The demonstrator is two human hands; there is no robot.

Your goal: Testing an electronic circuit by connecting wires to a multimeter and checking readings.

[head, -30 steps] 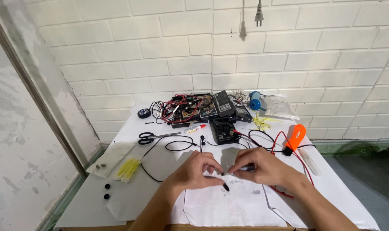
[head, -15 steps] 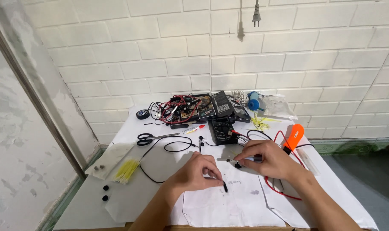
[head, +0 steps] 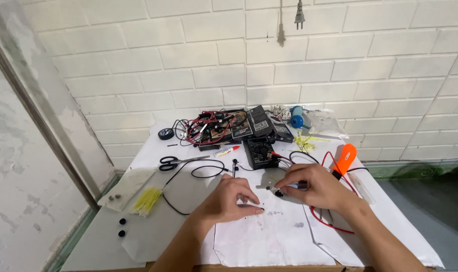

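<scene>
At the bottom centre of the frame a sheet of white paper (head: pixel 269 242) lies on the white table (head: pixel 103 242), and both hands work over it. The left hand (head: pixel 228 199) rests palm down on the paper, its fingers curled and pinched around a thin dark piece at their tips; the piece is too small to tell what it is. Just right of it, the right hand (head: pixel 314 185) is closed on a slim grey pen-like tool (head: pixel 289 187), whose dark tip points left toward the left hand's fingertips, close to them but apart. A red wire (head: pixel 323 221) loops under the right wrist. At lower left, two small black caps (head: pixel 122 227) sit near the table's edge, and a bundle of yellow cable ties (head: pixel 147 200) lies just above them. In mid-frame a black cable (head: pixel 199 174) curls across the table, with black-handled scissors (head: pixel 172 162) to its left and an orange-handled tool (head: pixel 344 158) to the right. Farther back stands a black multimeter (head: pixel 260 151), with a small white tube with a red cap (head: pixel 227 150) beside it. Against the white brick wall (head: pixel 138 75) lies a tangle of red and black leads (head: pixel 204 128), a roll of black tape (head: pixel 165 133) and a blue spool (head: pixel 296 120).
</scene>
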